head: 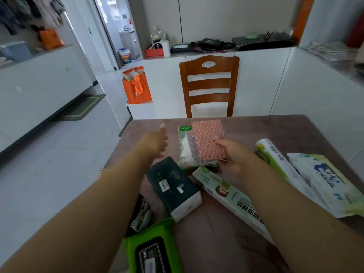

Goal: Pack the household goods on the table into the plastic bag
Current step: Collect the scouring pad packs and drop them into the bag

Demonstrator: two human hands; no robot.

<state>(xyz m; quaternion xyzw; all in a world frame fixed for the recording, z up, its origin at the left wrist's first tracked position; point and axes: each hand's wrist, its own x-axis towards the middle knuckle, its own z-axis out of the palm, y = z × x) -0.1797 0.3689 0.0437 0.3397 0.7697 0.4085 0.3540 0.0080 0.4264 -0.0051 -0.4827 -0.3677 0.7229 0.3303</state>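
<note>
My right hand [234, 156] grips a pack of pink sponge cloths [204, 142] in clear wrap and holds it tilted just above the brown table [285, 129]. To its left my left hand [155, 142] hovers over the table with one finger stretched out and nothing in it. Below the hands lie a dark green tissue pack [173, 184], a long white and green box [226, 196], a green wet-wipe pack [151, 247], a white roll [275, 156] and a baby-wipe pack [325, 182]. I see no plastic bag for packing.
A wooden chair [209, 85] stands at the table's far side. An orange tote bag [136, 85] sits on a white surface at the back left. White cabinets with clutter run along the far wall. A small dark printed packet [141, 213] lies at the table's left edge.
</note>
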